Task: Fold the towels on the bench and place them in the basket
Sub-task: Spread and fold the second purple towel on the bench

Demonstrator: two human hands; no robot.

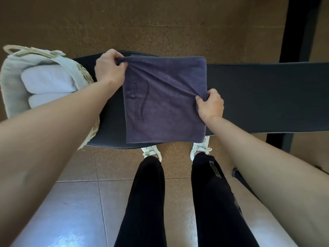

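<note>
Because the camera looks straight down, the nearest things are cut off by the lower edge: two legs (147,202) in black leggings, with pale lettering on one that is too small to read, and both bare forearms coming in from the sides. White shoes (151,151) stand on a glossy tiled floor (71,211), their toes hidden under the front edge of the table (267,97), which is a long dark padded bench running left to right. Across it lies the purple towel (165,107), folded to a near square, with dark print "YOGA FITNESS"; its near edge hangs a little over the front of the table. The right grip (211,104) pinches the towel's right edge about halfway along, fingers curled around the cloth. The left grip (108,68), farther away, is clenched on the far left corner, and tight creases run across the cloth between the two grips. To the left is the basket (12,86), woven with a pale cloth lining, its left side cut off by the picture edge; I cannot tell if it stands on the table end or beside it. Inside it lie folded white towels (48,81), partly covered by the left forearm. Beyond the table there is a brown speckled floor (160,24) and a dark post (299,29) at the far right.
</note>
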